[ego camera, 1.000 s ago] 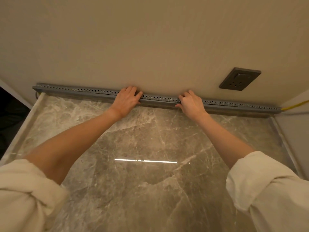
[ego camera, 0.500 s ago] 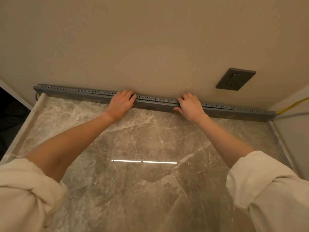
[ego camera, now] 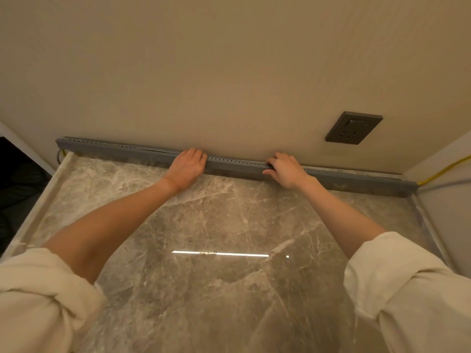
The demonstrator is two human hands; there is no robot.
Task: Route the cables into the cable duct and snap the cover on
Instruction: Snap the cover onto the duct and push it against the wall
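The gray cable duct (ego camera: 234, 166) is lying along the wall at the back of the marble counter (ego camera: 216, 225); the left hand (ego camera: 187, 166) and right hand (ego camera: 286, 169) are pressing on it, fingers together and curled over its top edge; this looks like the cover-snapping step; next, pressing further along toward each end; a yellow cable (ego camera: 443, 170) is trailing out at the right end.

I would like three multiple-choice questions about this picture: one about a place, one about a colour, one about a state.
1. Where does the long grey slotted cable duct lie?
A. along the wall's foot
B. across the counter's middle
C. on the floor

2. What colour is the cable leaving the duct's right end?
A. red
B. yellow
C. blue

3. What are the left hand and right hand doing?
A. hanging free
B. holding a plug
C. resting on the duct

Answers: 1 A, it runs where the grey marble counter meets the wall; 2 B, it shows yellow; 3 C, both touch it.
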